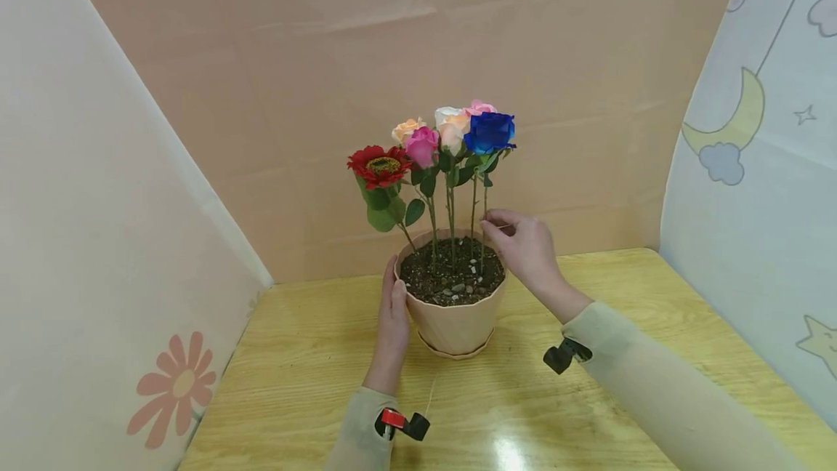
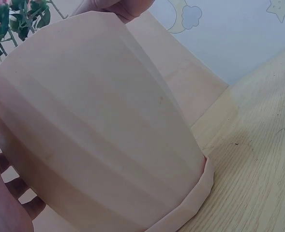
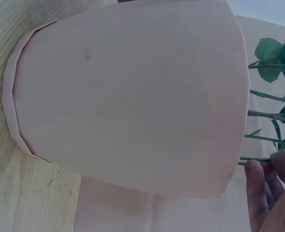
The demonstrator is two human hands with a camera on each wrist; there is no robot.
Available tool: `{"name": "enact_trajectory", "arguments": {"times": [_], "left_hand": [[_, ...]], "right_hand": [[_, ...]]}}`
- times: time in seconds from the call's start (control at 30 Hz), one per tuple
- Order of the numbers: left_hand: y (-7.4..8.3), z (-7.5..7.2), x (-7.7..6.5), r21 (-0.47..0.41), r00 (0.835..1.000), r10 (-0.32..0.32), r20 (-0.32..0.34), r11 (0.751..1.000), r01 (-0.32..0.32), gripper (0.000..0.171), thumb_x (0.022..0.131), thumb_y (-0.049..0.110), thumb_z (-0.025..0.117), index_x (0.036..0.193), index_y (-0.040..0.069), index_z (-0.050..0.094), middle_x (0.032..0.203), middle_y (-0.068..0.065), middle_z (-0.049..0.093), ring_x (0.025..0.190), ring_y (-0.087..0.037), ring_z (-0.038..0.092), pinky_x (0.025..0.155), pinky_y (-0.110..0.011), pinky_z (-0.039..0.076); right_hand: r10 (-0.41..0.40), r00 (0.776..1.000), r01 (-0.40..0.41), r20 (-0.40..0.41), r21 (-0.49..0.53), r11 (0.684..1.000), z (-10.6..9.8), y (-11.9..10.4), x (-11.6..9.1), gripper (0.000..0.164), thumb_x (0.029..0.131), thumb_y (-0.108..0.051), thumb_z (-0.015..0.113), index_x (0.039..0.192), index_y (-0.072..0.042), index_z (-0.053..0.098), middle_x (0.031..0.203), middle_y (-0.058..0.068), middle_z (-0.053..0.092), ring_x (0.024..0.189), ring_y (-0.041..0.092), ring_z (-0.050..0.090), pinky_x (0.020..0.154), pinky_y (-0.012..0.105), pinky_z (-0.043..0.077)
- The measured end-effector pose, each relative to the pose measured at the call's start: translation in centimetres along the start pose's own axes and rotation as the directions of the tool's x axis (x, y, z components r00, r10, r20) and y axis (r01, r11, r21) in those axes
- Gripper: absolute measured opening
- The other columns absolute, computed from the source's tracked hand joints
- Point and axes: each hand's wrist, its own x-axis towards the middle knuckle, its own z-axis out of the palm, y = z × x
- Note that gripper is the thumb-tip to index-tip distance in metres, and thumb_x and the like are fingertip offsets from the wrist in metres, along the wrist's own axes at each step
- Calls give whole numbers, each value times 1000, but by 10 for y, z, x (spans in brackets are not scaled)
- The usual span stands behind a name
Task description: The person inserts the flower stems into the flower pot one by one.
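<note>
My right hand (image 1: 526, 249) pinches the thin stem of a blue rose (image 1: 489, 132) between thumb and fingertips, just above the pot's rim at the right. In the right wrist view, that stem (image 3: 254, 159) runs into the fingertips. The bloom stands upright above the hand. My left hand (image 1: 394, 318) rests along the left side of a pale pink flower pot (image 1: 455, 324), fingers fairly straight against its wall. Up close in the left wrist view, the fingers (image 2: 17, 187) reach behind the pot. Dark soil (image 1: 434, 282) with small stones fills it.
Other artificial flowers stand in the soil: a red daisy-like flower (image 1: 379, 166), a magenta rose (image 1: 421, 146), and several peach, white and pink roses. Under the pot is a matching saucer (image 1: 455, 355) on a wooden table (image 1: 314, 355). A peach backdrop (image 1: 261, 129) hangs close behind.
</note>
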Motion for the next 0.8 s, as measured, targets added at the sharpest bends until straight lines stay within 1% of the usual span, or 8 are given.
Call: {"name": "enact_trajectory", "arguments": {"times": [0.07, 0.17, 0.27, 0.33, 0.43, 0.6, 0.73, 0.8], "left_hand": [[1, 1, 0, -4, 1000, -2, 2, 1000, 2, 56, 123, 36, 30, 178, 27, 21, 184, -3, 16, 168, -36, 14, 131, -66, 17], [0, 2, 1, -6, 1000, -1, 2, 1000, 1, 56, 123, 36, 29, 178, 27, 20, 184, -3, 16, 168, -36, 14, 131, -65, 16], [-1, 2, 2, 4, 1000, -4, -1, 1000, 4, 56, 124, 35, 29, 178, 27, 20, 184, -3, 17, 168, -36, 14, 131, -65, 16], [-2, 3, 3, 9, 1000, -6, -2, 1000, 6, 56, 124, 35, 29, 178, 26, 20, 184, -3, 17, 168, -36, 14, 131, -66, 16], [-4, 4, 5, 5, 1000, -12, -3, 1000, 12, 56, 124, 36, 30, 178, 27, 21, 184, -2, 17, 168, -35, 14, 131, -65, 17], [-7, 5, 7, 2, 1000, -10, -6, 1000, 10, 56, 123, 38, 30, 178, 29, 20, 183, 0, 17, 168, -34, 15, 131, -64, 18], [-10, 5, 6, 10, 1000, -3, -2, 1000, 3, 57, 123, 37, 30, 178, 28, 20, 183, -1, 18, 168, -34, 16, 131, -64, 18], [-10, 4, 6, 13, 1000, -1, 1, 1000, 1, 57, 123, 37, 30, 178, 27, 20, 183, -2, 18, 168, -34, 16, 131, -64, 18]], "right_hand": [[4, 1000, -4, -3, 4, 1000, -1, 0, 0, 28, 109, -23, 74, 129, -6, 82, 118, 12, 82, 98, 30, 80, 80, 48, 62], [12, 1000, -12, -5, 11, 1000, -3, 2, 0, 29, 109, -24, 74, 130, -6, 82, 118, 11, 82, 98, 30, 79, 75, 39, 61], [40, 999, -40, 1, 43, 998, -4, 3, 0, 30, 108, -26, 74, 130, -6, 82, 119, 11, 81, 97, 29, 79, 67, 31, 59], [58, 998, -58, 4, 62, 996, -5, 4, -1, 30, 108, -26, 75, 129, -6, 82, 119, 11, 81, 98, 30, 78, 65, 27, 58], [72, 997, -73, 7, 74, 995, -6, 5, -1, 30, 107, -27, 76, 128, -6, 82, 119, 10, 81, 98, 30, 78, 67, 26, 59], [72, 997, -73, 14, 66, 995, -8, 6, -2, 30, 107, -28, 76, 129, -8, 82, 118, 9, 81, 97, 28, 77, 72, 31, 60], [76, 997, -76, 14, 55, 996, -8, 9, -3, 31, 107, -31, 76, 130, -10, 82, 116, 7, 81, 92, 24, 75, 70, 32, 58], [74, 997, -75, 15, 51, 996, -9, 11, -3, 32, 108, -33, 76, 130, -10, 82, 116, 7, 81, 90, 26, 76, 68, 31, 58]]}}
